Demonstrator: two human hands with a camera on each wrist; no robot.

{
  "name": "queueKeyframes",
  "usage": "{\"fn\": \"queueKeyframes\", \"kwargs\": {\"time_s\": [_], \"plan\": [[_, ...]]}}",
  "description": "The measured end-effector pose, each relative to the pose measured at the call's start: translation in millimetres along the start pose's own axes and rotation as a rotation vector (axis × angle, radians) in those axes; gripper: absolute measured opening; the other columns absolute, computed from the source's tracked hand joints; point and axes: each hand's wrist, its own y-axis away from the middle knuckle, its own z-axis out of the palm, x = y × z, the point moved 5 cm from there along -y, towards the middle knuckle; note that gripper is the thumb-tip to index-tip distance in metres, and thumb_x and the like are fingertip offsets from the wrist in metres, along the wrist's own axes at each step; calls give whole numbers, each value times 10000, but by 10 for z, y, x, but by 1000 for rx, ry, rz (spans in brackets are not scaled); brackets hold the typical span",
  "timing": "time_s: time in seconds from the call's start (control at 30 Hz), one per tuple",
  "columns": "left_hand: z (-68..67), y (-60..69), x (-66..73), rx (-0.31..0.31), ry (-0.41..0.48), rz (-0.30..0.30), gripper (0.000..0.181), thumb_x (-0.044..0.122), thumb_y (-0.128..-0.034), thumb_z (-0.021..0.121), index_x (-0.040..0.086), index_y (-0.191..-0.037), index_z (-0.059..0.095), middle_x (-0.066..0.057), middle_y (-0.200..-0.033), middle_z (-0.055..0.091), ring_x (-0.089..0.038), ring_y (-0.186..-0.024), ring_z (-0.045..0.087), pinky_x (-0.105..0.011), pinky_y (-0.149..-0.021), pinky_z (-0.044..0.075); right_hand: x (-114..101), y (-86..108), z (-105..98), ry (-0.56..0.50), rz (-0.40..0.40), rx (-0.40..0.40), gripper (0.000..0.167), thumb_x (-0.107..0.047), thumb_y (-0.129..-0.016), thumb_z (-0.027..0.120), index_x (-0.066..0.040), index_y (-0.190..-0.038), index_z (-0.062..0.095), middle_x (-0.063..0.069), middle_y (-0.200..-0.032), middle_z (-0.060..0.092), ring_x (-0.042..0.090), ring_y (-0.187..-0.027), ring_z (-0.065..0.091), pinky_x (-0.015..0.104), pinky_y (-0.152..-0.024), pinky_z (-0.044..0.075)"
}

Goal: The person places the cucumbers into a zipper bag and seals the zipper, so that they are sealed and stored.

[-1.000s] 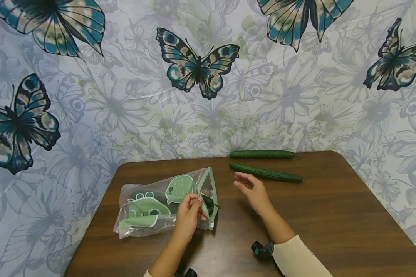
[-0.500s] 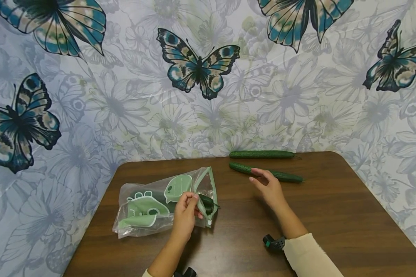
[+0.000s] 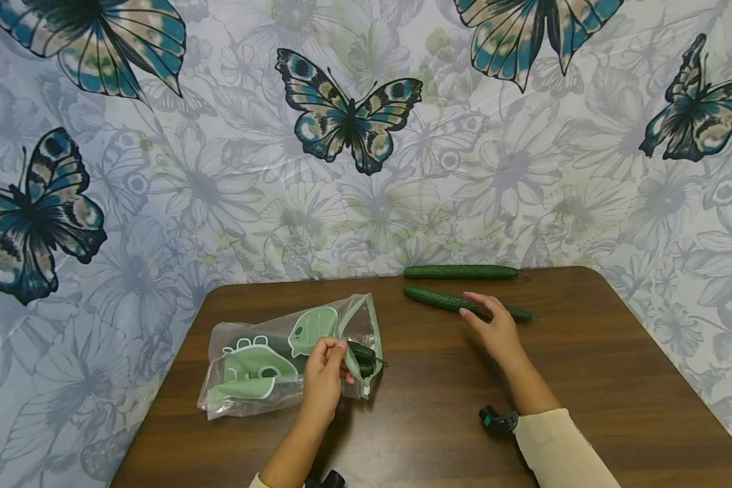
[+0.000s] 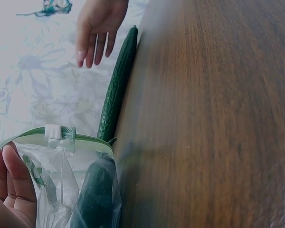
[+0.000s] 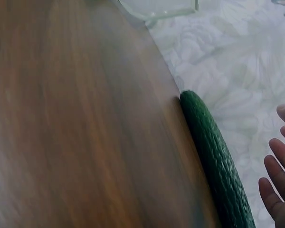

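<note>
My left hand [image 3: 324, 379] pinches the green-edged mouth of a clear zip bag [image 3: 253, 400] lying on the table's left half. Inside the bag, a cucumber [image 3: 363, 359] shows at the opening, its thin stem sticking out; in the left wrist view its body [image 4: 92, 194] shows through the plastic. The white slider [image 4: 52, 131] sits on the bag's edge. My right hand [image 3: 501, 339], fingers spread and holding nothing, hovers over the nearer loose cucumber [image 3: 430, 297] and partly hides it. In the right wrist view that hand [image 5: 282, 175] is apart from a cucumber [image 5: 213, 161].
Another cucumber [image 3: 460, 272] lies along the back edge of the brown wooden table [image 3: 427, 420]. Behind the table hangs a cloth [image 3: 366, 217] printed with butterflies and flowers. Green cartoon shapes [image 3: 259, 362] are printed on the bag.
My right hand has moved to the right, from beside the nearer cucumber's left end to over its middle. The left hand and bag mouth have shifted slightly left.
</note>
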Motion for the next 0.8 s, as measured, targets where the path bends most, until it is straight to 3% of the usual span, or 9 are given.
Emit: {"fn": "queueKeyframes", "kwargs": {"time_s": [0.3, 0.6, 0.8], "plan": [[-6, -5, -5, -3, 5, -5, 205, 107, -1035, 523, -97, -1032, 507, -2, -686, 534, -124, -507, 516, -201, -476, 506, 207, -42, -203, 43, 70, 18, 562, -422, -980, 649, -127, -1445, 532, 135, -1472, 485, 381, -1405, 417, 604, -1204, 323], [-2, -4, -4, -8, -12, -9, 219, 114, -1033, 533, -104, -1041, 509, -5, -693, 523, -131, -506, 526, -211, -477, 518, 419, -56, -444, 94, 138, 32, 596, -446, -984, 634, -131, -1472, 502, 183, -1520, 431, 475, -1449, 328, 744, -1140, 278], [-13, -7, -17, 4, -25, -16, 207, 108, -1030, 536, -98, -1036, 520, -1, -686, 526, -130, -499, 528, -211, -472, 518, 530, -91, -543, 117, 165, 30, 647, -483, -979, 624, -107, -1486, 479, 201, -1541, 437, 488, -1471, 294, 736, -1145, 280]]}}
